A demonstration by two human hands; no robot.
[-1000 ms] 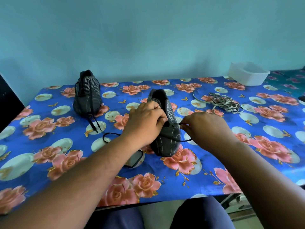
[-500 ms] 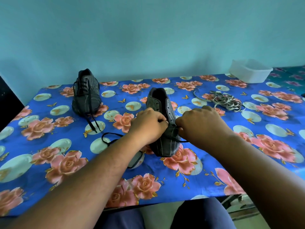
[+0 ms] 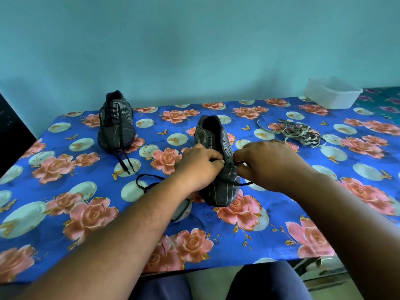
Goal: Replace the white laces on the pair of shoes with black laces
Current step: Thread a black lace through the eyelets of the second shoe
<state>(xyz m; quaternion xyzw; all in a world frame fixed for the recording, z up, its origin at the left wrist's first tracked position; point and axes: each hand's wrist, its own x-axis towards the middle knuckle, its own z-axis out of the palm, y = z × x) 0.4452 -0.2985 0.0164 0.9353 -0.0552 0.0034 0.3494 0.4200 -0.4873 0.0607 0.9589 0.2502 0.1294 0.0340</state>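
left hand (image 3: 198,164) curled, gripping shoe (image 3: 218,169); right hand (image 3: 266,164) pinching black lace (image 3: 243,183) at eyelet.

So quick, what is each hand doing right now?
Left hand: gripping the near shoe.
Right hand: pinching the black lace.

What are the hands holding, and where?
Both hands pinch at the near shoe's lower eyelets: the right hand holds the black lace, the left hand the shoe's edge.
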